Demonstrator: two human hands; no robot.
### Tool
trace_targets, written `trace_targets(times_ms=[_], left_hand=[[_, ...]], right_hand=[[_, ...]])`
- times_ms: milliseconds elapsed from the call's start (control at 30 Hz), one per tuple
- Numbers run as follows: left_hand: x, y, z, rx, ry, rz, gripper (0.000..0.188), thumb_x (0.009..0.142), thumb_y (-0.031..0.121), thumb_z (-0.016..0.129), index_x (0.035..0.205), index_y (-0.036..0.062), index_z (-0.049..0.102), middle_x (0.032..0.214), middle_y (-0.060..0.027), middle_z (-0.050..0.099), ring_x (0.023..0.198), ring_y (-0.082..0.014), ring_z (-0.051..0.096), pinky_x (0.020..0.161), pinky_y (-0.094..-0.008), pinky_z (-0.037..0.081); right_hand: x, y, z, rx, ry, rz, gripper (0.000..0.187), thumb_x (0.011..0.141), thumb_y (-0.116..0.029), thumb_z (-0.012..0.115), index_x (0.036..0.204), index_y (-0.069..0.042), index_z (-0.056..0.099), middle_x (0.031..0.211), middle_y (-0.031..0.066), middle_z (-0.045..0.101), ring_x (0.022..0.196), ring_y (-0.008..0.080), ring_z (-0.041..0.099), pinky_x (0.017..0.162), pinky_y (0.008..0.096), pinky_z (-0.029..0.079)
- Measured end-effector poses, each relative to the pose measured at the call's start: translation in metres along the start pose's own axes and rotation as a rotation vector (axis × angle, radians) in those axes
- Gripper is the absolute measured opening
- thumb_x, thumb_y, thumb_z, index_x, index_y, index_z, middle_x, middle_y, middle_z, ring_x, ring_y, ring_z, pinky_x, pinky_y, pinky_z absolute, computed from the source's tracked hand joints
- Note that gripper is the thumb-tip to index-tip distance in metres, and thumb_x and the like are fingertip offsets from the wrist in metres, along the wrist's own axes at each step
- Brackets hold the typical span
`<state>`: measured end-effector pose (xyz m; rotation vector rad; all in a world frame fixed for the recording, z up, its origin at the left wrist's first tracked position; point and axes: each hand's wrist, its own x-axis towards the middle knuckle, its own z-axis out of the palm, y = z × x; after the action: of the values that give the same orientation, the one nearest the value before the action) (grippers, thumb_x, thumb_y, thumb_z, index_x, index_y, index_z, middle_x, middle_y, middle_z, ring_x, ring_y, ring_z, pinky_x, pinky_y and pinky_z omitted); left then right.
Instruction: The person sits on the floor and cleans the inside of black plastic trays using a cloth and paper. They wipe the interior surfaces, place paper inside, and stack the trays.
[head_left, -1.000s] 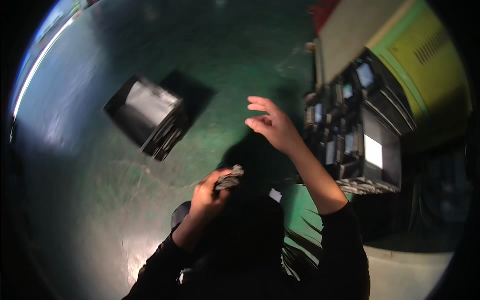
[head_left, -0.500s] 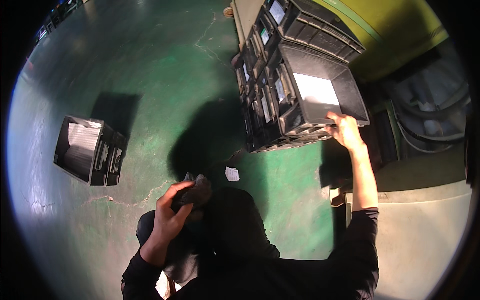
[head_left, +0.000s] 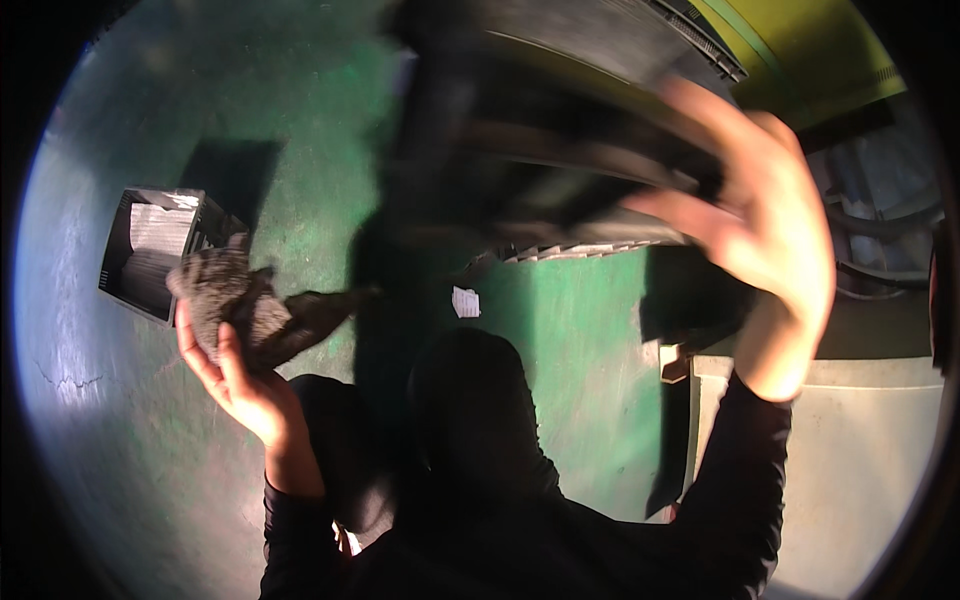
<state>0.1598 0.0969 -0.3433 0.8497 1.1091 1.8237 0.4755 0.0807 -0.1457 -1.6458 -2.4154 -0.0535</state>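
My left hand (head_left: 248, 392) is raised at the left, its fingers curled round a crumpled dark grey cloth (head_left: 228, 300); a darker end of it sticks out to the right. At the upper right, my right hand (head_left: 765, 205) is smeared by motion, with thumb and fingers spread wide. Beside its fingers, a black plastic crate (head_left: 560, 110) is strongly blurred and looks tilted up over the crate stack. Whether the right fingers touch the crate's edge I cannot tell. The crate's inside is hidden from me.
Another black crate (head_left: 150, 295) with pale ribbed lining stands on the green floor (head_left: 600, 400) at the left. A small white paper (head_left: 465, 302) lies ahead of my knees. At the right are a pale cabinet (head_left: 850, 440) and a yellow-green surface (head_left: 830, 60).
My right hand has risen from the near rim of the top crate and its fingers have spread. That crate has tilted up and blurred. The left hand has moved left and up with the cloth.
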Motion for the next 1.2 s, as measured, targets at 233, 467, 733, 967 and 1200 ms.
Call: trace_targets(times_ms=[233,467,733,967,1200], left_hand=[[-0.016,0.041,-0.022,0.134,0.139,0.215,0.049,0.084,0.009,0.045,0.132,0.0046,0.033,0.124,-0.0172,0.043,0.110,-0.0268,0.047,0.096,-0.0386,0.038],[-0.021,0.058,-0.055,0.148,0.009,0.094,0.066,0.081,0.022,0.054,0.136,0.0040,0.024,0.128,-0.0167,0.040,0.112,-0.0272,0.046,0.095,-0.0407,0.038],[-0.016,0.049,-0.061,0.145,-0.068,-0.055,0.056,0.090,0.041,0.033,0.127,-0.0008,0.036,0.124,-0.0154,0.044,0.114,-0.0251,0.044,0.096,-0.0397,0.037],[-0.003,0.045,-0.024,0.429,-0.675,-0.529,0.049,0.092,0.036,0.039,0.076,-0.0040,0.063,0.075,-0.0106,0.063,0.072,-0.0181,0.059,0.070,-0.0273,0.044],[0.000,0.001,-0.003,0.983,-1.158,-0.353,0.047,0.082,0.020,0.060,0.121,0.0010,0.042,0.059,-0.0075,0.056,0.052,-0.0129,0.054,0.047,-0.0290,0.039]], right_hand=[[0.099,-0.087,0.226,0.087,-0.123,-0.244,0.028,0.067,-0.008,0.062,0.092,0.000,0.052,0.061,0.0141,0.061,0.061,0.0321,0.063,0.051,0.0404,0.049],[0.074,-0.094,0.453,0.191,-0.139,-0.232,0.016,0.080,-0.010,0.046,0.095,-0.006,0.049,0.074,0.0147,0.061,0.068,0.0324,0.063,0.057,0.0426,0.049],[0.060,-0.089,0.454,0.297,-0.140,-0.088,0.037,0.076,-0.030,0.063,0.107,-0.013,0.051,0.099,0.0082,0.058,0.096,0.0293,0.057,0.074,0.0399,0.049],[0.027,0.120,0.504,0.882,0.131,1.307,0.059,0.082,-0.055,0.048,0.117,-0.008,0.051,0.118,0.0096,0.051,0.108,0.0229,0.048,0.084,0.0378,0.044],[0.033,0.053,0.390,1.839,-0.098,0.959,0.052,0.089,-0.047,0.043,0.114,-0.003,0.054,0.099,0.0113,0.063,0.083,0.0216,0.063,0.078,0.0316,0.049]])
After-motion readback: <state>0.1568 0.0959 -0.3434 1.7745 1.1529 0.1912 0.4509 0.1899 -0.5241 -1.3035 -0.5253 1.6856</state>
